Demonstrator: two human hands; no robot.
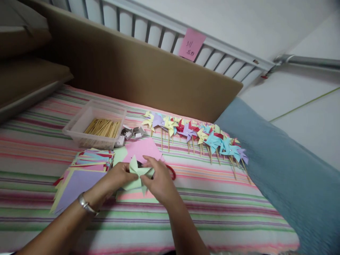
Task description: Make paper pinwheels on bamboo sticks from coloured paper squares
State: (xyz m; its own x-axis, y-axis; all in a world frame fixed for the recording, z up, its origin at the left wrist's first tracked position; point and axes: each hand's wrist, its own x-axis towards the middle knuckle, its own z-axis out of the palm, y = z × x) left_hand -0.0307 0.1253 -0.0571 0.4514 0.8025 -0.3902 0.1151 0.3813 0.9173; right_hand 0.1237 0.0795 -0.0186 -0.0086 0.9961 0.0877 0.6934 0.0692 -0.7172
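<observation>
Between my two hands is a pale green paper pinwheel (136, 170) with folded blades. My left hand (120, 176) pinches it from the left, thumb near the centre. On the other side my right hand (158, 180) presses its thumb close to the middle, fingers curled over the right blade. Below and behind lie pink sheets (145, 150) and green sheets of paper. A red scissors handle (172, 171) shows past my right hand; the rest of the scissors is mostly hidden.
A stack of coloured paper (79, 186) lies left. Behind it stands a clear plastic box (77, 129) of wooden sticks (103, 127), beside small boxes of pins (132, 132). Finished pinwheels (188, 131) on sticks fill the back right. A cardboard panel (148, 74) walls the rear.
</observation>
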